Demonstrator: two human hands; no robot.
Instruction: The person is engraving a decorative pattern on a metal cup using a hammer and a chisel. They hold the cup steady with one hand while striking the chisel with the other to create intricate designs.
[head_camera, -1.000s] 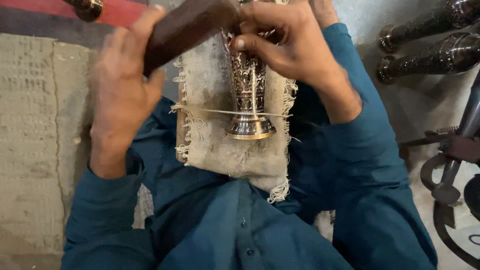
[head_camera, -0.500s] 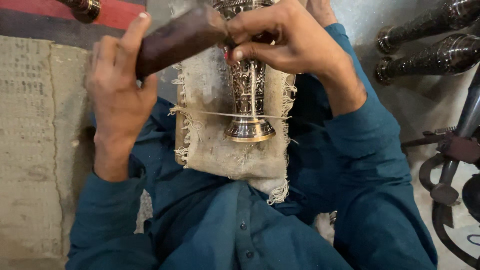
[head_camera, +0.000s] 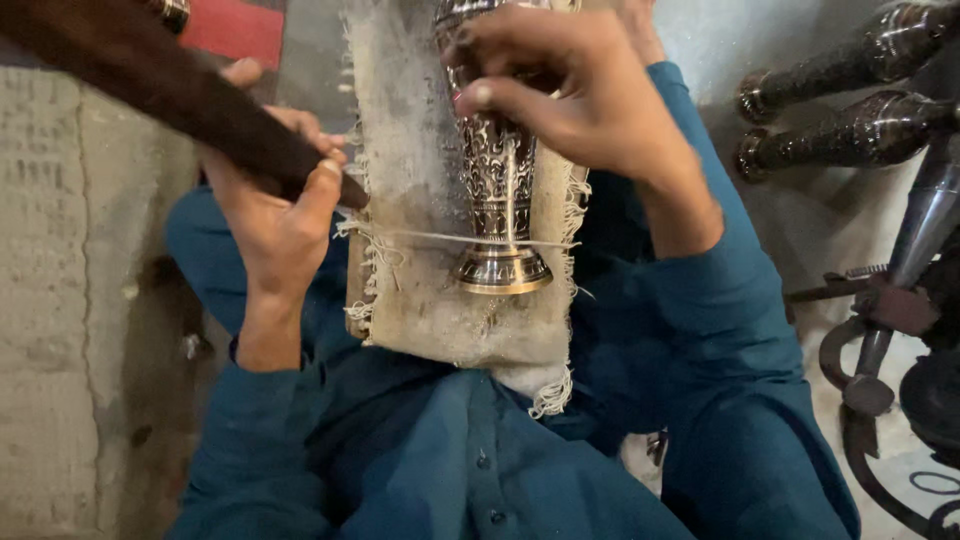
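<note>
My left hand (head_camera: 275, 205) is closed around the lower end of a long, dark brown wooden club (head_camera: 170, 95), which slants up toward the upper left. My right hand (head_camera: 580, 95) is curled over the upper part of an engraved, silver-coloured metal vase with a flared brass-toned foot (head_camera: 497, 215), fingers bent against its body. The vase lies on a frayed, stained beige cloth (head_camera: 410, 230) spread over my lap, its foot pointing toward me. A thin cord (head_camera: 440, 237) crosses the cloth and vase just above the foot. Two dark engraved metal tubes (head_camera: 850, 100) lie at the upper right, well apart.
</note>
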